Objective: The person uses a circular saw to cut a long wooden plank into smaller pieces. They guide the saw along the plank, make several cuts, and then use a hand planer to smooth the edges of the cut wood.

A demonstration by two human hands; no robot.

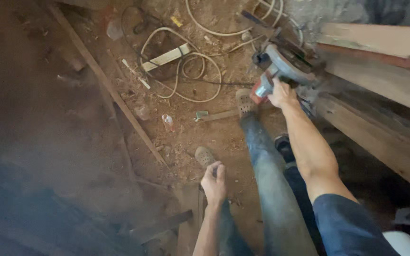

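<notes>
Gripping a circular saw (281, 71) — right hand (281, 93) — above sawdust-strewn floor (205, 132).

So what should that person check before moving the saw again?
1. Right hand on the power saw: ok, it grips the saw's body.
2. Left hand away from the blade: ok, it hangs free, low by the knee, holding nothing.
3. White cord out of the way: not ok, it lies in loose loops on the dirt floor near the feet.
4. Footing: not ok, a long wooden stick and scraps lie around the sandals.
5. Planks steady: cannot tell, their supports are out of view.
6. Blade guard: cannot tell, too blurred.
</notes>
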